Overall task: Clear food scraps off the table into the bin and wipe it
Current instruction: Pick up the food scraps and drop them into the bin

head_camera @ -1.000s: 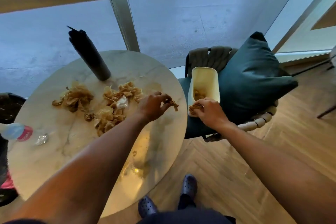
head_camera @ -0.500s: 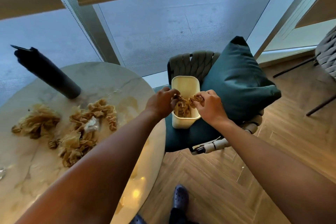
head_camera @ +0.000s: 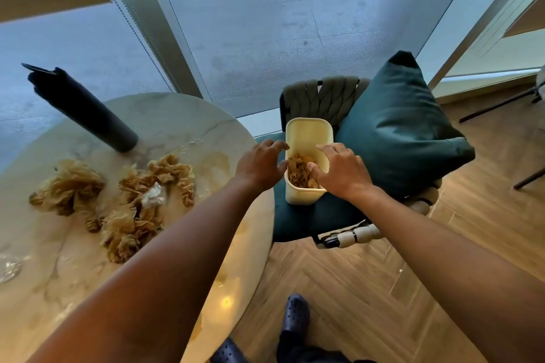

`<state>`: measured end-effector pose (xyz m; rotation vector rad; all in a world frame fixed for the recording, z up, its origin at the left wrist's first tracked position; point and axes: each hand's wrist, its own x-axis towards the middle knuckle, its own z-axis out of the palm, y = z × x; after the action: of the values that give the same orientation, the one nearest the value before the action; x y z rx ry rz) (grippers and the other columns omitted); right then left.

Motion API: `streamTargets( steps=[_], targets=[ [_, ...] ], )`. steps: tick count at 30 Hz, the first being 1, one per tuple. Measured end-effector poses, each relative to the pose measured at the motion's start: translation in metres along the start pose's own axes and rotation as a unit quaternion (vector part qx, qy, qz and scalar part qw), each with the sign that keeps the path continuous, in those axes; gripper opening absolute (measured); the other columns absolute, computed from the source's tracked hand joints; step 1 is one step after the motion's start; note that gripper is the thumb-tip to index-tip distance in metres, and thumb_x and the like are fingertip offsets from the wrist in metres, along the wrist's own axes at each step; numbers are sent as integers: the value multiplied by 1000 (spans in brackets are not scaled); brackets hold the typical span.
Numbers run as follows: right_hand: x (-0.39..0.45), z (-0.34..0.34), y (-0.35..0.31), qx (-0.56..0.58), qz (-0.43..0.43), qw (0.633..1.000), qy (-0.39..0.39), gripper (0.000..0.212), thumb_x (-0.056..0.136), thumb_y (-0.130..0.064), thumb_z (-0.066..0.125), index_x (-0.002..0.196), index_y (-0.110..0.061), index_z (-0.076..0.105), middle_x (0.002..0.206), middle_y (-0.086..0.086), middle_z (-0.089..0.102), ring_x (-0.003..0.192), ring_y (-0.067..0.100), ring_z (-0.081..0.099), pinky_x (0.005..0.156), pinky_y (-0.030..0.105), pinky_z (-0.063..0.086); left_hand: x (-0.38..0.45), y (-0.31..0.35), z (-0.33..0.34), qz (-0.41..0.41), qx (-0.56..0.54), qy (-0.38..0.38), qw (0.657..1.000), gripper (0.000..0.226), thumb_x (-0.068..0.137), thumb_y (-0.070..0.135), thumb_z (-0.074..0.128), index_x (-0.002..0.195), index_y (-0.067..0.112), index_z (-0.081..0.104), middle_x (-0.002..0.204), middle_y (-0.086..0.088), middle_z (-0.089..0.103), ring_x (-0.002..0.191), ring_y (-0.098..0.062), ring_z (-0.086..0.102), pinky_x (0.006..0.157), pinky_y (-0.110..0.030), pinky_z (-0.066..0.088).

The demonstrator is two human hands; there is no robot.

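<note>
Empty-fingered hands (head_camera: 261, 166) over bin (head_camera: 308, 131) beside marble table (head_camera: 182, 118)

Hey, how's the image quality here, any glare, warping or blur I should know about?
Head view: a bright spot of glare sits on the table near its front edge; the wide-angle lens bends the window frame and leans the bottle; daylight from the window is soft and shadows faint; the forearms are slightly soft, the bin and scraps reasonably sharp.
</note>
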<state>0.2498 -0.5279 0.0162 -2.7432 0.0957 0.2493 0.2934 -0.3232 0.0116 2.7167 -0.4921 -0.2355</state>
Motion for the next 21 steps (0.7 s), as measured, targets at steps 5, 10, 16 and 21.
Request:
streamTargets(
  steps=[5,10,16,21],
  targets=[
    [-13,2,-25,3,-24,1000,-7,48,97,-53,52,134,-24,57,136,6,58,122,29,55,103,45,42,-29,-15,-9,-19,5,10,1000,35,97,43,57,129,30,59,127,-1,64,114,-25,62,97,-47,50],
    [-32,16,-60,3,-52,998,-20,47,98,-55,50,132,-23,59,133,4,60,115,26,59,99,43,46,-71,-32,-16,-41,5,17,999,33,97,39,58,129,28,61,126,0,64,113,-23,62,98,-44,50],
    [-61,37,-119,-1,-94,995,-40,47,98,-56,48,132,-25,58,133,4,60,119,28,58,102,45,46,-129,-71,-30,-85,-2,32,996,31,95,39,60,124,29,65,122,2,66,112,-23,63,95,-41,51],
    [-82,52,-165,1,-134,989,-58,46,98,-55,49,132,-25,59,135,3,60,118,27,59,101,44,48,-175,-106,-45,-117,18,52,992,31,95,40,61,123,28,65,125,2,66,112,-22,63,96,-40,50]
  ],
)
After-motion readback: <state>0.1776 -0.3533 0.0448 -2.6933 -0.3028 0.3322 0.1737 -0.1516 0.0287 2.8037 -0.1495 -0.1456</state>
